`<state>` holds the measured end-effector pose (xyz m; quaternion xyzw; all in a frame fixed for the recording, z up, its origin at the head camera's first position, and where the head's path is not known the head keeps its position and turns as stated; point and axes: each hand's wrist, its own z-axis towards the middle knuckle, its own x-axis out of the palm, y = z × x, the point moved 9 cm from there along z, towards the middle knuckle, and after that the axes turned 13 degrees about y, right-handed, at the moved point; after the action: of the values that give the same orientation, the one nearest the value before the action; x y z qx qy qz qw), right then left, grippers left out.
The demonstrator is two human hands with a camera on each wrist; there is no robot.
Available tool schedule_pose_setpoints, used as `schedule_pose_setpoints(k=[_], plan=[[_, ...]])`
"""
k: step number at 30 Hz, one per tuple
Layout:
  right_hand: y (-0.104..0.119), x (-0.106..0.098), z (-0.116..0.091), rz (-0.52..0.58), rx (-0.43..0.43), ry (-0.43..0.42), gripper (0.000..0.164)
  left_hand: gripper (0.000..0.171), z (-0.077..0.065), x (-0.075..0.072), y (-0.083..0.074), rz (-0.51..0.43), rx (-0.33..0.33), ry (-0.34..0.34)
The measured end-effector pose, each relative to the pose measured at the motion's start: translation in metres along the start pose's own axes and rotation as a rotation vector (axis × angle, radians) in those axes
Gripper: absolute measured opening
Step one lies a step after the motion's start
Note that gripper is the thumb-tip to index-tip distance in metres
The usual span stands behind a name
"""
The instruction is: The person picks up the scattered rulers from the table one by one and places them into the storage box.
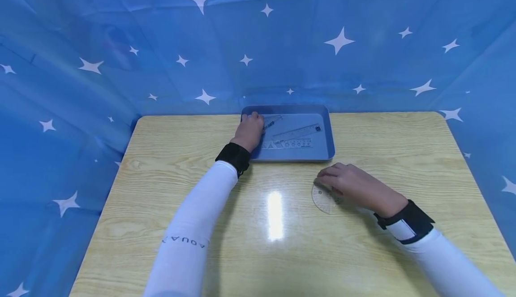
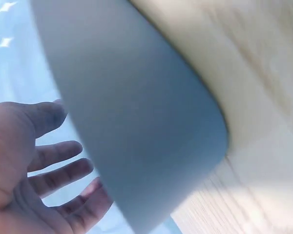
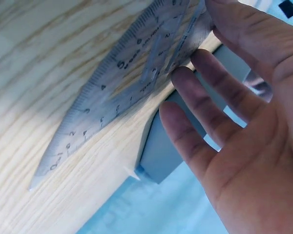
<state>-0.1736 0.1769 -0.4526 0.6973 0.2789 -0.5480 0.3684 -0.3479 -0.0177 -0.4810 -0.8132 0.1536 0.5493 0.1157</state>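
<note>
Pinching a clear protractor (image 1: 321,200) by its edge in the right hand (image 1: 348,182), other fingers spread, just off the near right corner of the blue-grey tray (image 1: 328,140), with room on the surface (image 1: 141,189) to either side. Resting the left hand (image 1: 249,132), fingers loosely extended, at the tray's left rim, by the surface's far edge; inside, a slanted clear ruler (image 1: 298,132) and a stencil ruler (image 1: 296,144).

White, close-fitting left sleeve (image 1: 201,212), lower left of centre; dark capital lettering (image 1: 184,240) across forearm, reading "AQUA". Wide black band (image 1: 234,155) round left wrist, near centre of frame. White right sleeve (image 1: 451,261), lower right corner. Second black band (image 1: 418,220) round right wrist, bearing pale rectangular patch (image 1: 401,230). Left hand (image 1: 248,131), right hand (image 1: 359,185) bare.
</note>
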Motion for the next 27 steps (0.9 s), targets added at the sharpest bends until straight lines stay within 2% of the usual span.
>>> schedule_pose_setpoints(k=[6, 11, 19, 27], plan=[[0.0, 0.016, 0.001, -0.024, 0.015, 0.089, 0.043, 0.042, -0.002, 0.002, 0.001, -0.007, -0.005, 0.006], [0.001, 0.016, 0.004, -0.034, 0.024, 0.082, 0.041, 0.046, -0.014, -0.007, -0.007, -0.014, 0.038, -0.07], [0.001, 0.012, 0.007, -0.02, 0.022, 0.04, 0.044, 0.039, -0.056, -0.022, -0.025, -0.123, 0.129, -0.241], [0.006, 0.018, 0.014, -0.001, 0.024, 0.033, 0.049, 0.028, -0.099, -0.028, -0.04, -0.246, 0.213, -0.344]])
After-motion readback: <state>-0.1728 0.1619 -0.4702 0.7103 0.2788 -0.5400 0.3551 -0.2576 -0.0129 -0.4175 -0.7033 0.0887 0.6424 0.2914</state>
